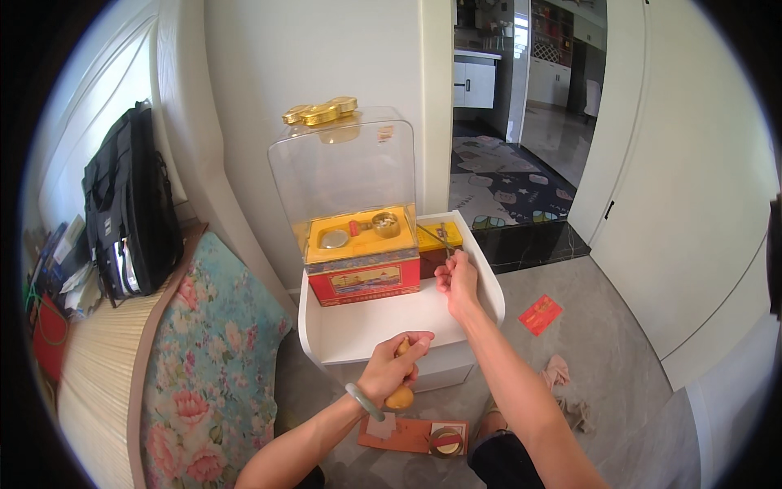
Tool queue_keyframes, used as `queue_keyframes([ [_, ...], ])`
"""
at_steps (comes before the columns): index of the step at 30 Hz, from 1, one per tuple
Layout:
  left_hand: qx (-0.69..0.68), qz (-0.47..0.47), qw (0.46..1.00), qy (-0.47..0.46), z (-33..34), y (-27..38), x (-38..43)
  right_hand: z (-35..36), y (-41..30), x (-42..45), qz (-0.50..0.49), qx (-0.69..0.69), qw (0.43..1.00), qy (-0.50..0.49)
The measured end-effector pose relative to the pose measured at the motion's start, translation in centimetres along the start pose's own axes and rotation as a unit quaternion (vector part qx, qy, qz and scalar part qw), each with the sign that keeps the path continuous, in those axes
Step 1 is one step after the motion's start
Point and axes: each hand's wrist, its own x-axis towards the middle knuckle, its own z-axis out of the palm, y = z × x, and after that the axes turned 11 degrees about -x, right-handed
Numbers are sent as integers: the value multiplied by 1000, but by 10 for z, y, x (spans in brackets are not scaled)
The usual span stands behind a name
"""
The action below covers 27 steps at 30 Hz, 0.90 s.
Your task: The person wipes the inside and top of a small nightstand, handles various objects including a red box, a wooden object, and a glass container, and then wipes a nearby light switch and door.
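My left hand (391, 367), with a pale green bangle at the wrist, grips a tan bottle gourd (400, 397) in front of a small white cabinet. Its rounded end shows below the palm. Pinched in the fingers of my right hand (459, 282) is a thin dark stick or cord (432, 235), above the cabinet's right side. Just beyond that hand, a yellow box (449, 235) lies by a dark brown box (432, 263). To their left stands a red gift box (365, 283). Its yellow insert (339, 249) holds a round silver tin (334, 239) and a brass-coloured cup (386, 225).
A transparent plastic cover (342, 165) with a gold ornament (321, 112) stands upright behind the insert. The white cabinet (366, 342) has a raised rim. An orange-red folder (397, 434) and red envelope (540, 315) lie on the floor. A black backpack (131, 202) stands left.
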Motion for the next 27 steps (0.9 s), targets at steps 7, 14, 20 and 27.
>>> queue_keyframes([
  [7, 1, -4, 1000, 0, -1, -2, 0, 7, -3, -9, -29, -12, 999, 9],
  [14, -10, 1, 1000, 3, -2, -1, 0, -1, 4, -14, -83, -16, 996, -24],
  [20, -14, 0, 1000, 6, -1, -5, 2, 2, 9, -21, -78, -21, 997, -7],
  [27, -13, -6, 1000, 5, 0, -4, 2, 0, 10, -14, -84, 9, 996, 13],
])
